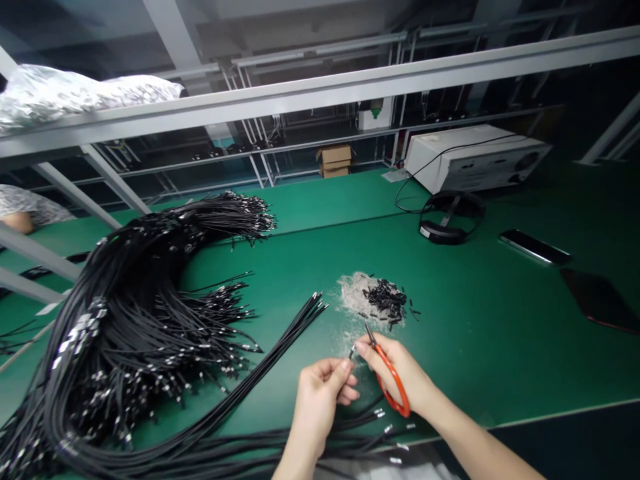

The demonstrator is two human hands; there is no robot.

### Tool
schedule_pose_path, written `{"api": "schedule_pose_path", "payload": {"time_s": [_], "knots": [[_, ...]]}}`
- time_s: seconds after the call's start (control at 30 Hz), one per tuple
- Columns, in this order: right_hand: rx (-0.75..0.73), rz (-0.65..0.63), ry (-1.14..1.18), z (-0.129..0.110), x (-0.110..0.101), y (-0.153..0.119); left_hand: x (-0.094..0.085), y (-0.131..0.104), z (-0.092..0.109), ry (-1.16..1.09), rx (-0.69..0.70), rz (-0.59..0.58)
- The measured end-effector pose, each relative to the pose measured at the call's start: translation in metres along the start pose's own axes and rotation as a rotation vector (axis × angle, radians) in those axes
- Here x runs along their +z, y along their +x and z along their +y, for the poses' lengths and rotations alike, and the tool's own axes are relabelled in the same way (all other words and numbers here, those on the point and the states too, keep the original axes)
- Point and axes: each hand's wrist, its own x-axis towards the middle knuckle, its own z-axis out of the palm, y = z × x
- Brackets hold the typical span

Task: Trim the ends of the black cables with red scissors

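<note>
My left hand pinches the end of a black cable near the front edge of the green table. Orange-handled scissors are in my right hand, their dark tips pointing up and away. The right thumb and forefinger are close to the cable end. Just beyond the hands lies a pile of short black pieces beside pale, stringy scraps. Several loose black cables run from the left towards the pile. More cables with white-marked ends pass under my left wrist.
A large heap of black cables covers the left side. At the right are a black headband, a phone, a dark flat object and a white box-shaped device. A metal rail crosses above. Part of another person's arm shows at far left.
</note>
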Motion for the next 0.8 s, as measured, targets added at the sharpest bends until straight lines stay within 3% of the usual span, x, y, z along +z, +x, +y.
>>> {"api": "schedule_pose_path", "payload": {"time_s": [0.17, 0.27, 0.3, 0.43, 0.5, 0.63, 0.8], "knots": [[0.045, -0.042, 0.092, -0.014, -0.006, -0.012, 0.002, -0.014, 0.002, 0.126, 0.050, -0.118], [0.064, -0.204, -0.063, -0.017, -0.024, -0.032, -0.010, -0.021, 0.002, 0.367, 0.143, -0.231], [0.044, -0.253, -0.162, -0.016, -0.030, -0.040, -0.017, -0.019, 0.003, 0.482, 0.211, -0.199], [0.043, -0.331, -0.440, -0.004, -0.043, -0.067, -0.059, 0.009, 0.010, 1.026, 0.530, 0.394], [0.053, -0.365, -0.491, 0.000, -0.046, -0.071, -0.077, 0.028, 0.013, 1.312, 0.568, 0.553], [0.059, -0.271, -0.506, -0.004, -0.057, -0.060, -0.092, 0.049, 0.016, 1.381, 0.589, 0.532], [0.040, -0.098, -0.448, -0.021, -0.061, -0.037, -0.094, 0.048, 0.011, 1.380, 0.612, 0.531]]}}
